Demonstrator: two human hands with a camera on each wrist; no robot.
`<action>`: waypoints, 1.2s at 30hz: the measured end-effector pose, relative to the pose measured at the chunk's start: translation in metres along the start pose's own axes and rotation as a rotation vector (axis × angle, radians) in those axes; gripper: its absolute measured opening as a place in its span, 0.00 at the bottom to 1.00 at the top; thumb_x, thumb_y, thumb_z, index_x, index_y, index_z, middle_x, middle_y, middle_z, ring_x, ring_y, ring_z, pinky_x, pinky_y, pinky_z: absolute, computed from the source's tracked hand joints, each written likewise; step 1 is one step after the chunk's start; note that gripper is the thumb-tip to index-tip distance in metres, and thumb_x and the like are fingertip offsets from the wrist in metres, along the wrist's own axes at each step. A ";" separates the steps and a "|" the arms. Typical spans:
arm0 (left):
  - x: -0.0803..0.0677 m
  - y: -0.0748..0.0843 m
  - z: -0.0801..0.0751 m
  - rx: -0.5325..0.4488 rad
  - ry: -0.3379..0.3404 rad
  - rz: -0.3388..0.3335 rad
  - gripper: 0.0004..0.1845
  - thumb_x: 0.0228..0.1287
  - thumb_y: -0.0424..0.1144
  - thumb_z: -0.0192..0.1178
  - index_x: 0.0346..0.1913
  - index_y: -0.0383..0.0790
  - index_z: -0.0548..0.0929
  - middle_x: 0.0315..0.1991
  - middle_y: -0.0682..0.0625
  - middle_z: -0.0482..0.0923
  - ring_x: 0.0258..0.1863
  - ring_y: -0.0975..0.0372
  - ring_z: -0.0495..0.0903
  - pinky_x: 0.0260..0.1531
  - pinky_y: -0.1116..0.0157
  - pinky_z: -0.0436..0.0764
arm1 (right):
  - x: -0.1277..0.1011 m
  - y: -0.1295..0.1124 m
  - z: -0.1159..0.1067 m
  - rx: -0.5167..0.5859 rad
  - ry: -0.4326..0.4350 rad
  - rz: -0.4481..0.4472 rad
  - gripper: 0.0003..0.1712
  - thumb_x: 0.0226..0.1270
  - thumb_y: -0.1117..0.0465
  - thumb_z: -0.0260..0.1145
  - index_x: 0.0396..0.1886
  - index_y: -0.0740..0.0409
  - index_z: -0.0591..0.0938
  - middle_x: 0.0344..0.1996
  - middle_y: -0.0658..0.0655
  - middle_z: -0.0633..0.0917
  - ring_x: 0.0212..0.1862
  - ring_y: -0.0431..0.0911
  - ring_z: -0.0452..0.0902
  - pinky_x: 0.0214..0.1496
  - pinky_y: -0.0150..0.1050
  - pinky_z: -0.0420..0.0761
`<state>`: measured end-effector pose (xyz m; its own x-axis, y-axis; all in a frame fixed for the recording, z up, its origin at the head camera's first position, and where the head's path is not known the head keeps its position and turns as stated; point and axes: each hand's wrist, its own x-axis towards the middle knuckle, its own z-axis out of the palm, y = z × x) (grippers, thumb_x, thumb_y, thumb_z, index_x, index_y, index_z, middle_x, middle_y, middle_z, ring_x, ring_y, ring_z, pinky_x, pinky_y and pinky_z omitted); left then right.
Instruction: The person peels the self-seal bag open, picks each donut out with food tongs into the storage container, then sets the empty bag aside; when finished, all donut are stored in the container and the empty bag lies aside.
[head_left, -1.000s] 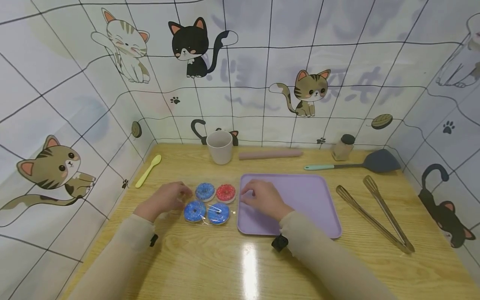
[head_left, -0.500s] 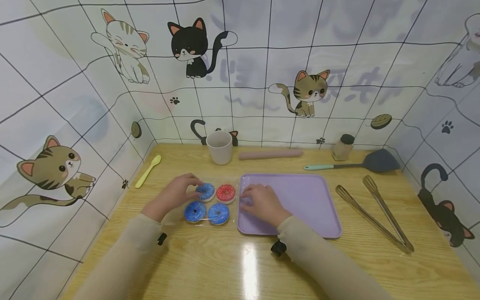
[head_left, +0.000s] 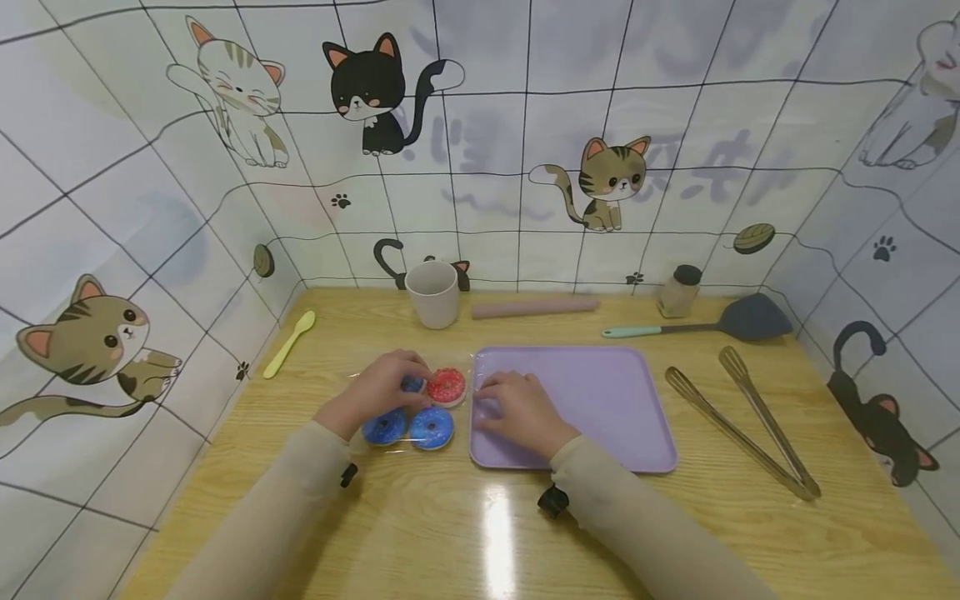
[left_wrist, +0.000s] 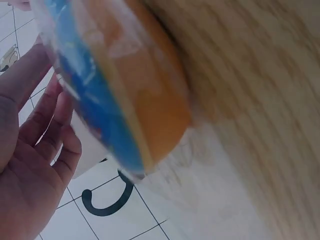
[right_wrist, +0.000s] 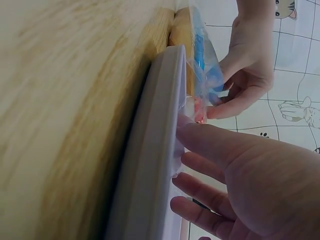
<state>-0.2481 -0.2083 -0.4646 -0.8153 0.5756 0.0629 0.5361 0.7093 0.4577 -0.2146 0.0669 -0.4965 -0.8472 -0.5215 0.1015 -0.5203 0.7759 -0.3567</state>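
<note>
A clear plastic bag (head_left: 417, 408) of donuts lies on the table left of the purple tray (head_left: 592, 400). It holds a red donut (head_left: 447, 385) and three blue ones, two of them in front (head_left: 385, 427) (head_left: 432, 427). My left hand (head_left: 382, 387) covers the back blue donut (head_left: 411, 383) and grips it through the plastic. In the left wrist view that donut (left_wrist: 115, 100) is close and blurred beside my palm (left_wrist: 30, 165). My right hand (head_left: 513, 404) rests on the tray's left rim (right_wrist: 155, 150), its fairly straight fingers (right_wrist: 225, 150) touching the bag's edge (right_wrist: 202, 65).
Along the back stand a beige cup (head_left: 432, 293), a pink rolling pin (head_left: 534, 307), a small shaker (head_left: 677, 292) and a dark spatula (head_left: 720, 321). Metal tongs (head_left: 738, 425) lie right of the tray and a yellow spoon (head_left: 289, 342) at the left wall.
My left hand has slid right from the bag's left edge onto the back blue donut and closed on it. The right hand has stayed at the tray's left rim.
</note>
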 end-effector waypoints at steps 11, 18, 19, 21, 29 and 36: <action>0.010 0.000 0.005 -0.001 -0.032 -0.052 0.13 0.55 0.40 0.79 0.45 0.48 0.92 0.43 0.54 0.85 0.48 0.58 0.82 0.56 0.53 0.82 | -0.002 -0.001 0.000 -0.015 0.002 -0.013 0.28 0.58 0.42 0.79 0.56 0.47 0.89 0.56 0.51 0.87 0.61 0.50 0.79 0.65 0.57 0.73; 0.007 -0.003 0.003 0.053 -0.010 -0.039 0.05 0.61 0.39 0.76 0.39 0.52 0.92 0.41 0.57 0.85 0.47 0.60 0.80 0.53 0.54 0.82 | -0.003 -0.001 0.000 -0.008 0.019 -0.025 0.27 0.57 0.43 0.80 0.55 0.46 0.89 0.56 0.50 0.87 0.61 0.49 0.79 0.63 0.54 0.73; 0.005 -0.002 0.003 0.060 0.000 -0.035 0.05 0.61 0.39 0.75 0.39 0.53 0.92 0.42 0.58 0.86 0.47 0.60 0.80 0.53 0.54 0.82 | -0.003 -0.001 -0.001 -0.008 0.023 -0.025 0.27 0.57 0.43 0.80 0.55 0.46 0.89 0.55 0.50 0.87 0.61 0.49 0.79 0.63 0.54 0.73; 0.003 -0.002 0.002 0.064 0.024 -0.030 0.05 0.62 0.41 0.75 0.40 0.54 0.92 0.42 0.58 0.86 0.47 0.61 0.80 0.53 0.55 0.81 | -0.003 -0.002 -0.002 -0.007 0.026 -0.022 0.26 0.57 0.44 0.80 0.55 0.47 0.89 0.55 0.51 0.87 0.61 0.49 0.79 0.64 0.54 0.73; -0.008 0.001 -0.006 0.010 0.119 0.000 0.03 0.64 0.41 0.73 0.39 0.50 0.92 0.42 0.57 0.87 0.47 0.60 0.79 0.51 0.55 0.80 | -0.007 -0.005 -0.010 -0.009 0.027 -0.031 0.25 0.61 0.46 0.79 0.56 0.47 0.88 0.56 0.52 0.86 0.61 0.51 0.79 0.64 0.57 0.73; -0.013 0.005 -0.008 -0.015 0.140 0.000 0.03 0.64 0.41 0.73 0.40 0.50 0.92 0.42 0.59 0.87 0.47 0.60 0.80 0.51 0.53 0.81 | -0.024 0.008 -0.017 -0.029 0.050 -0.032 0.21 0.65 0.45 0.75 0.55 0.46 0.89 0.56 0.52 0.87 0.62 0.51 0.79 0.64 0.59 0.73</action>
<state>-0.2372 -0.2156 -0.4557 -0.8383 0.5126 0.1856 0.5337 0.7024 0.4709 -0.1997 0.0916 -0.4863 -0.8338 -0.5285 0.1593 -0.5498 0.7694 -0.3252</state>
